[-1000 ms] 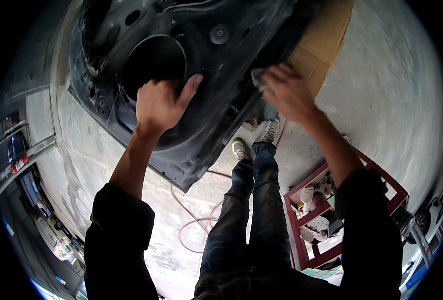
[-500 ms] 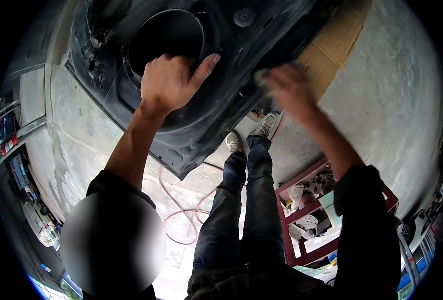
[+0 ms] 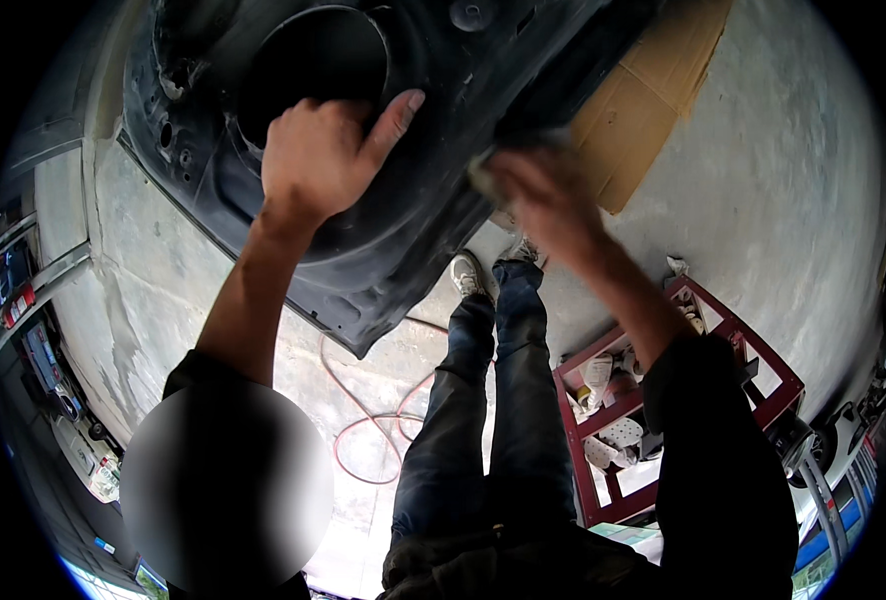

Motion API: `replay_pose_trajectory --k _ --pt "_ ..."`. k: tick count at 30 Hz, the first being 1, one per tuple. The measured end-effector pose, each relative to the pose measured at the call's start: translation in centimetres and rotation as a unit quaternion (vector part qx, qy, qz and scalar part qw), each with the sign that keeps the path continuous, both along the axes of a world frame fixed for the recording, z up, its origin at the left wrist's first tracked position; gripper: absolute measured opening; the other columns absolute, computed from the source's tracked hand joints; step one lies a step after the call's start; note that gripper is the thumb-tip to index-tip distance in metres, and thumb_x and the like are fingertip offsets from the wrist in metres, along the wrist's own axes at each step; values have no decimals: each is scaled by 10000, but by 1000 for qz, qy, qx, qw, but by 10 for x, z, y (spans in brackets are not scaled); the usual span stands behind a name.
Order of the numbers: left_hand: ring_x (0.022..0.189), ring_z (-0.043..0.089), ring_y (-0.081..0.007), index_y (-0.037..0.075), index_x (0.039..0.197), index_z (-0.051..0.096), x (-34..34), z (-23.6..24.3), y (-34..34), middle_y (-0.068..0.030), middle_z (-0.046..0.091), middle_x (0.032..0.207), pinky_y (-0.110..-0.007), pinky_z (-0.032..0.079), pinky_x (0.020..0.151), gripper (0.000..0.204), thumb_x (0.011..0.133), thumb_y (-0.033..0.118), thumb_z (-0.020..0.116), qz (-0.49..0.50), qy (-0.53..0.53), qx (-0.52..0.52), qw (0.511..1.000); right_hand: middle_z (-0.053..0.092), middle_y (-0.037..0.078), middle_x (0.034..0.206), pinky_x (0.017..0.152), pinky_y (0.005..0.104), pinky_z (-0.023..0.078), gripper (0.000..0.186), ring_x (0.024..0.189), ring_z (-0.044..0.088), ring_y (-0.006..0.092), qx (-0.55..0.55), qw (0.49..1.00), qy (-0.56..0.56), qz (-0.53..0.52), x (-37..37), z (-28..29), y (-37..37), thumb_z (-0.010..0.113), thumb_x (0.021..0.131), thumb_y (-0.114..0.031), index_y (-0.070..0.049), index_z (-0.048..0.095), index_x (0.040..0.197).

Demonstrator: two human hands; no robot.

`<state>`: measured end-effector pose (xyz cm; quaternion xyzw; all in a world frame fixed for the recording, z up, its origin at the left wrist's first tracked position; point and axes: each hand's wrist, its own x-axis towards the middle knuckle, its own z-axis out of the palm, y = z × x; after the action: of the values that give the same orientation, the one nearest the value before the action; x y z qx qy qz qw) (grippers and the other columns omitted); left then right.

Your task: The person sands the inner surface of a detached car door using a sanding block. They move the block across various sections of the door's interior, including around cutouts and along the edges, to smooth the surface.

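A black car door panel with a large round opening lies tilted below my hands. My left hand grips the rim of that opening, its fingers curled over into the hole and its thumb stretched out along the panel. At the panel's right edge, my right hand is closed and smeared by motion. A small pale pad sticks out from under its fingertips; blur hides exactly what kind it is.
Cardboard lies beyond my right hand, beside the panel. A dark red metal-frame cart with pads and discs stands at my right. A thin red hose loops over the concrete floor left of my legs. Shelves line the far left.
My right hand has swept left and slightly down with the pad, toward the panel's edge. The left hand keeps its grip on the opening. The whole view has shifted a little.
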<state>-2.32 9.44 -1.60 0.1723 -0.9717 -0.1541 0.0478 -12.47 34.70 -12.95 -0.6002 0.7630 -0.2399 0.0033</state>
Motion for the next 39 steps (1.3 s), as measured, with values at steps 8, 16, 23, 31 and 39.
replay_pose_trajectory --k 8,16,23,31,39 --pt "523 605 -416 64 555 620 -11 -3 5 -175 565 513 -446 483 478 660 990 560 591 -14 12 17 1000 650 89 1276 1046 405 487 488 1210 596 273 -52 990 -98 -83 84 -8 -2 660 727 -29 -17 679 1215" --pt "558 597 -436 57 681 695 -10 -1 4 -196 585 575 -459 453 513 530 1037 427 565 -33 2 47 998 657 41 1303 1018 411 534 366 1196 633 248 -38 998 47 -33 -35 -24 20 698 822 -93 -117 720 1187" --pt "522 555 -417 19 688 662 -6 6 2 -188 559 567 -431 413 508 550 1063 396 525 -43 -26 48 998 630 58 1320 1128 530 347 243 1335 487 249 57 957 105 -265 -71 -4 -25 679 815 -204 -89 790 997" --pt "534 516 -452 1 675 631 -8 1 3 -219 552 595 -439 386 501 544 1066 360 515 -40 -20 45 998 607 144 1283 1054 477 415 395 1265 503 287 -4 956 -60 -288 30 27 -38 679 745 -171 34 718 1080" --pt "542 533 -467 -30 677 621 -4 -5 -2 -251 544 604 -476 374 509 565 1073 344 471 -46 -22 47 998 713 175 980 788 422 534 269 935 701 308 -71 856 -376 -348 42 65 6 663 889 -122 -19 688 1137"
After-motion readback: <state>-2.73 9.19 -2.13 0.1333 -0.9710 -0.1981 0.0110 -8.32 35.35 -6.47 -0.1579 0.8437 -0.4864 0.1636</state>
